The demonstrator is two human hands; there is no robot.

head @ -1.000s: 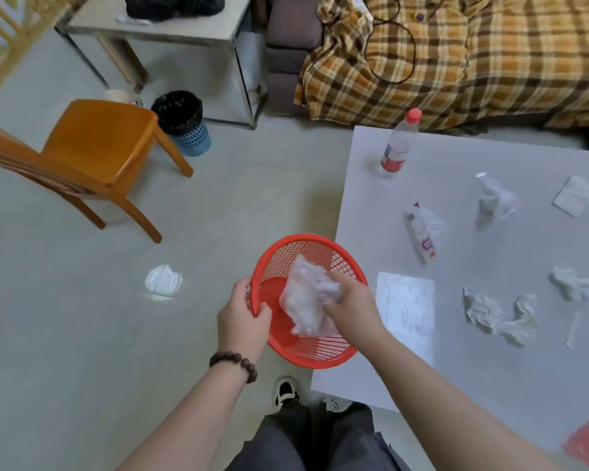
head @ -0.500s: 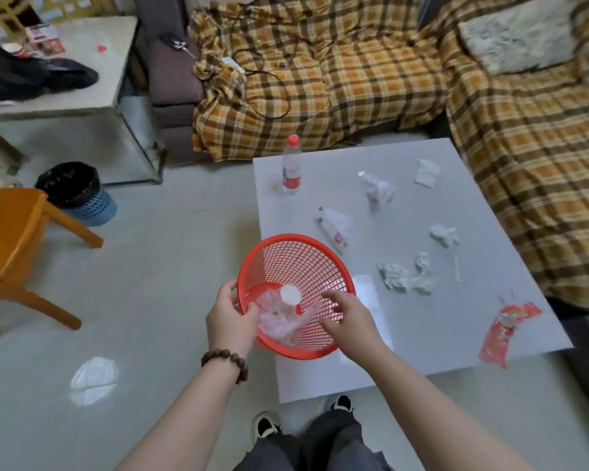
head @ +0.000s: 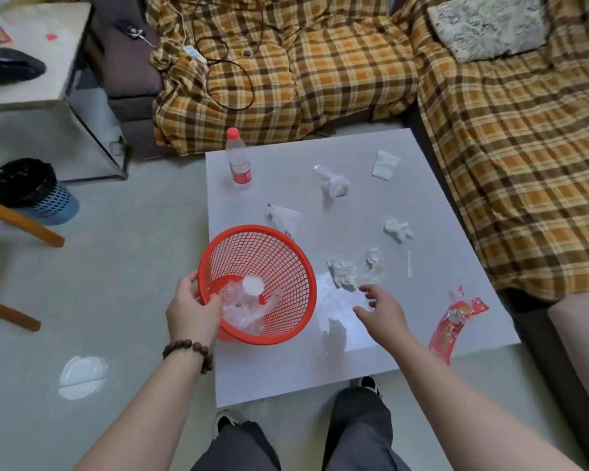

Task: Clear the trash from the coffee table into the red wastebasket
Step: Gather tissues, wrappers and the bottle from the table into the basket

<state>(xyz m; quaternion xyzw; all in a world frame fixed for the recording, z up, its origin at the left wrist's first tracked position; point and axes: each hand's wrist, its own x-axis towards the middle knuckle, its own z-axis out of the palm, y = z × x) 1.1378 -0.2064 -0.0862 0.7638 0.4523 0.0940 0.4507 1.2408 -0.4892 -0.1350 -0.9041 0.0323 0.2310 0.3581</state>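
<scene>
Right hand (head: 383, 309) empty, fingers spread, tissue wad (head: 349, 273) just ahead on counter (head: 320, 365). Left hand (head: 193, 312) clamps basket (head: 286, 266) rim.

The wastebasket (head: 257, 283) is shiny red plastic mesh, with thin clear crinkled plastic (head: 244, 305) inside. The tabletop (head: 354, 362) is smooth, pale and faintly glossy. At its twelve o'clock edge stands a clear plastic bottle (head: 238, 161); crumpled white paper tissues (head: 352, 271) lie mid-table, a glossy red foil wrapper (head: 456, 317) at four o'clock. The sofa cover (head: 320, 73) is soft checked cloth.
</scene>
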